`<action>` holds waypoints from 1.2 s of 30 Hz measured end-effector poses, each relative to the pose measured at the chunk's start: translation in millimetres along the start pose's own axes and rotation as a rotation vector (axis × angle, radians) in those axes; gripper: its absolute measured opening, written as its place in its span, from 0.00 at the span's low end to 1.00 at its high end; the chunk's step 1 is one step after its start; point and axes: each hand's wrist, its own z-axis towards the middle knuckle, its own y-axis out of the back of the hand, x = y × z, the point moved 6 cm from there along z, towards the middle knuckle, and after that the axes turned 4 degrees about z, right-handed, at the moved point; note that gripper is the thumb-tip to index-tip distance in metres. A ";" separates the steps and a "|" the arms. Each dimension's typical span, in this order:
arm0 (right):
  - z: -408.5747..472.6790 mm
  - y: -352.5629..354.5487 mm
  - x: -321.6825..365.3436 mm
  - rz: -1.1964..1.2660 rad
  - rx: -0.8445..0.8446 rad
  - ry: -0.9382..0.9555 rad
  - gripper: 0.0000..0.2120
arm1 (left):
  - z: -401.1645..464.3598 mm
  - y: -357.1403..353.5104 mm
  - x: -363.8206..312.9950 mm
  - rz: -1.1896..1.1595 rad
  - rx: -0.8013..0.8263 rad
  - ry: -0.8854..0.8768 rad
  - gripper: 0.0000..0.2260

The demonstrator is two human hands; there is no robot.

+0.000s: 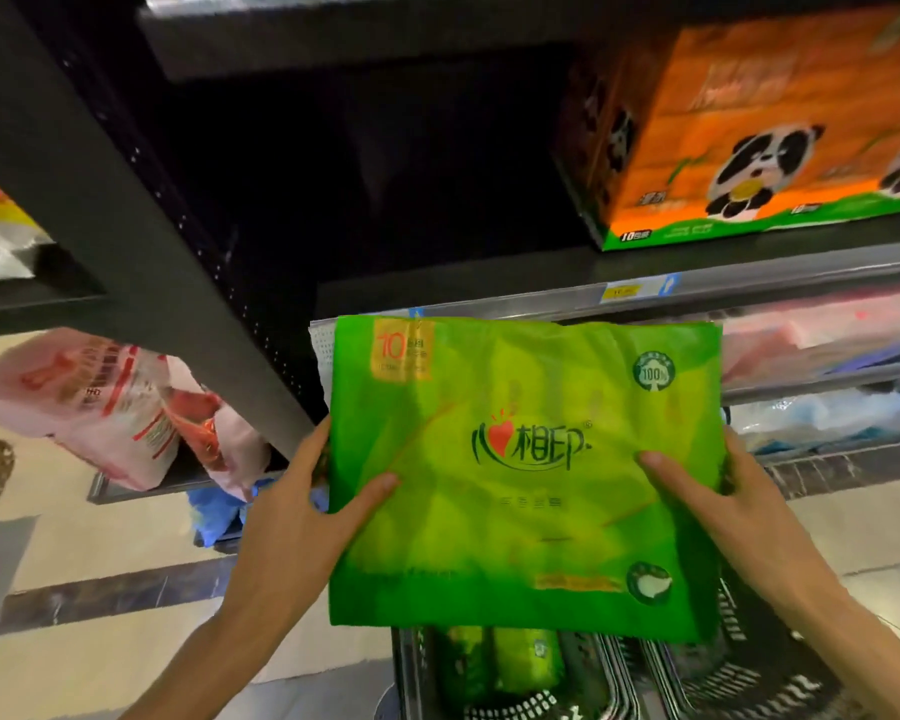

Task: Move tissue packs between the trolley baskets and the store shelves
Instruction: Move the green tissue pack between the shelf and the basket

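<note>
- Head view: my left hand and right hand grip the green tissue pack by its two short sides, thumbs lying on its printed face and the other fingers hidden behind it. I judge this two-sided hold keeps the soft pack flat and level for sliding onto a shelf.
- The green tissue pack hangs in the air directly above the trolley basket and just in front of the shelf edge, resting on neither.
- Above and behind the green tissue pack, the dark shelf bay looks open on its left side; an orange panda pack stands on its right side, so I judge that gap to be the likely target.
- Below the green tissue pack, the trolley basket holds more green packs; how many I cannot tell.
- Left of the green tissue pack, pink packs lie on a lower shelf.
</note>
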 end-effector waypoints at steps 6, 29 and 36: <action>44.5 0.6 75.8 -0.125 0.042 0.092 0.22 | 27.4 47.9 -46.6 0.022 -0.157 -0.097 0.39; 247.4 -40.1 212.1 -0.038 -0.049 0.292 0.50 | 204.3 80.6 -122.8 -0.068 -0.545 -0.235 0.32; 276.2 -54.8 214.7 0.183 -0.032 0.394 0.42 | 264.1 59.1 -115.4 -0.277 -0.452 -0.316 0.38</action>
